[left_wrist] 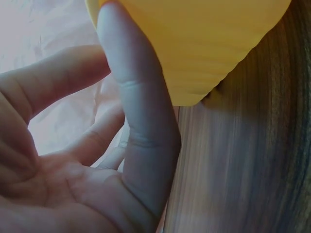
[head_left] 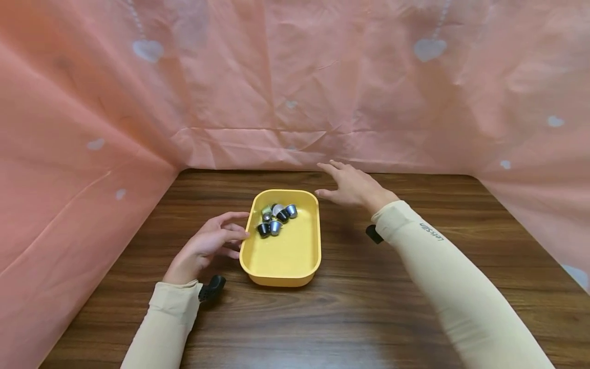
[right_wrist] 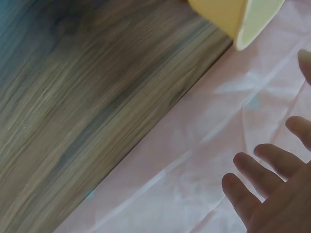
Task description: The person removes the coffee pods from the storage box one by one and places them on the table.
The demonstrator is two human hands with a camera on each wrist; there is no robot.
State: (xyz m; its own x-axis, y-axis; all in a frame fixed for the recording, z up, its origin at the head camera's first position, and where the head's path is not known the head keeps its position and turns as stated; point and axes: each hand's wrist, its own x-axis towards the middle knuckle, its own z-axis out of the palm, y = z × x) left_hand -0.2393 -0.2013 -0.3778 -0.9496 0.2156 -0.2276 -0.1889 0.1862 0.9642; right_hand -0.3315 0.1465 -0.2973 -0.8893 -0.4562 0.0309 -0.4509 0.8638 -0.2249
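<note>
A yellow rectangular tray (head_left: 281,281) stands on the wooden table in the head view. Inside, toward its far left, lie several coffee capsules (head_left: 275,227) in black, silver-blue, white and green. My left hand (head_left: 209,243) is at the tray's left side, fingers spread and lightly bent, fingertips right at the rim. In the left wrist view a finger (left_wrist: 141,87) overlaps the tray's yellow wall (left_wrist: 209,43). My right hand (head_left: 354,187) hovers past the tray's far right corner with fingers extended and nothing in it. The right wrist view shows those fingers (right_wrist: 267,177) apart from the tray (right_wrist: 221,17).
Dark wood-grain table (head_left: 378,307) surrounds the tray. Pink cloth with pale hearts (head_left: 295,92) hangs along the back and both sides. Each wrist wears a small black device, such as the one by the left sleeve (head_left: 212,289).
</note>
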